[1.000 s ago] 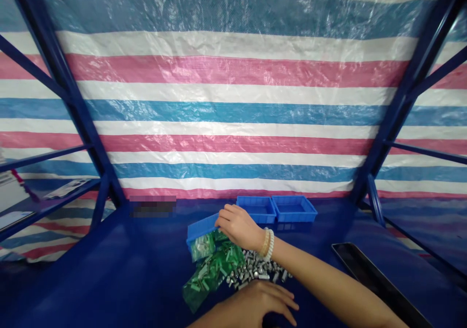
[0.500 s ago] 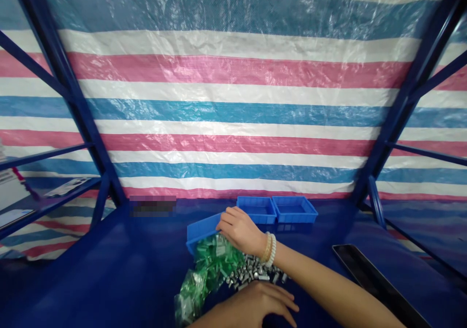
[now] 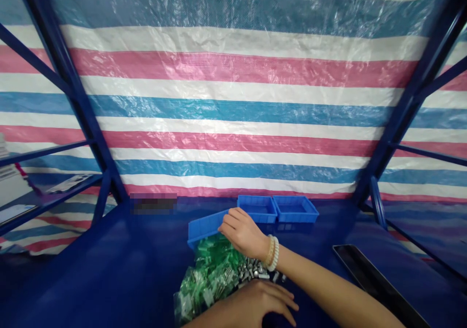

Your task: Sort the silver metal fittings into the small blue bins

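Note:
My right hand, with pale bead bracelets on the wrist, is closed on the rim of a small blue tray held tipped on its side above the blue table. Green plastic packets lie spilled in a heap below the tray's mouth. Beside them is a pile of small silver metal parts. My left hand rests flat at the bottom edge, fingers stretched out, just in front of the metal parts and holding nothing.
Two more blue trays stand side by side at the back of the table. A black flat slab lies at the right. Dark blue frame posts rise on both sides before a striped tarp.
More green packets have slid out of the tipped tray and spread toward me and to the left. Both hands have stayed nearly where they were.

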`<state>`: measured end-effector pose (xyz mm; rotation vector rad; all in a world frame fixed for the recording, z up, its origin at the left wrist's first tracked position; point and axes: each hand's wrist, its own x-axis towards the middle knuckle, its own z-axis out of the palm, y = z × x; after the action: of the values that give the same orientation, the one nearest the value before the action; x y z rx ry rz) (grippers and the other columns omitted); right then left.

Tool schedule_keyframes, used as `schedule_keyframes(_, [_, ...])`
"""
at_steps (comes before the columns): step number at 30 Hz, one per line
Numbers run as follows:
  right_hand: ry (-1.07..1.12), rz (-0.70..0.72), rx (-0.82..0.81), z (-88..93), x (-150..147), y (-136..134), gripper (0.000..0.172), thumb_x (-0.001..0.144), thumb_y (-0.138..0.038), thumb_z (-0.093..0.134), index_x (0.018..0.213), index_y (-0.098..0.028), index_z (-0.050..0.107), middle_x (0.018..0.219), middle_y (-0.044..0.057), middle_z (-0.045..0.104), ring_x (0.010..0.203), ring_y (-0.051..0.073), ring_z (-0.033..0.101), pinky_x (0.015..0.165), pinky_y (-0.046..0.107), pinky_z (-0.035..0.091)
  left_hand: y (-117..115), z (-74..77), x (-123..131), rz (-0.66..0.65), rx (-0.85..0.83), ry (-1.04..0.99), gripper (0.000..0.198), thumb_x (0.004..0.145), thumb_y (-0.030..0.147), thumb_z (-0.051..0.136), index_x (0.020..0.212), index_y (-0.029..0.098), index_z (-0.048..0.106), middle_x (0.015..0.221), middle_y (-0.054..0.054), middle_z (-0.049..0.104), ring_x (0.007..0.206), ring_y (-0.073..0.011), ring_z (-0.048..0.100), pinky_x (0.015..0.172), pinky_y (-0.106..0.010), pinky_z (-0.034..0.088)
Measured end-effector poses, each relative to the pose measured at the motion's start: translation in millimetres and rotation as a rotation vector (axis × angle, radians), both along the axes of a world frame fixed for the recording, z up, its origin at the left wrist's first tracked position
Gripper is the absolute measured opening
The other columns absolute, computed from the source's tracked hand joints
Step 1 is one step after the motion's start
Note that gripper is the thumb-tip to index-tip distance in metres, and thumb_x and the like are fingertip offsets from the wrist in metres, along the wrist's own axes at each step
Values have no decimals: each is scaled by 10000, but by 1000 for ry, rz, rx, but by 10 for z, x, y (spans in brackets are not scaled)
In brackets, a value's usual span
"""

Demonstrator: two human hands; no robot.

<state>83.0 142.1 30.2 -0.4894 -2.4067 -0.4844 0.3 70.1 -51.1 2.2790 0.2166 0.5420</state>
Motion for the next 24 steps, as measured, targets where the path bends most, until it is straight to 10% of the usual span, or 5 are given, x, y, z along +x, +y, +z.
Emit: schedule_keyframes(24, [28, 29, 43, -22, -33, -21, 249, 985, -105, 464, 779, -156, 595, 750, 54, 527, 744, 212, 411, 696, 348, 351, -18, 14, 8, 8, 38, -30, 275, 833, 314, 576, 1006, 173, 738, 1222, -101, 720, 1218, -233, 617, 1057, -315, 452])
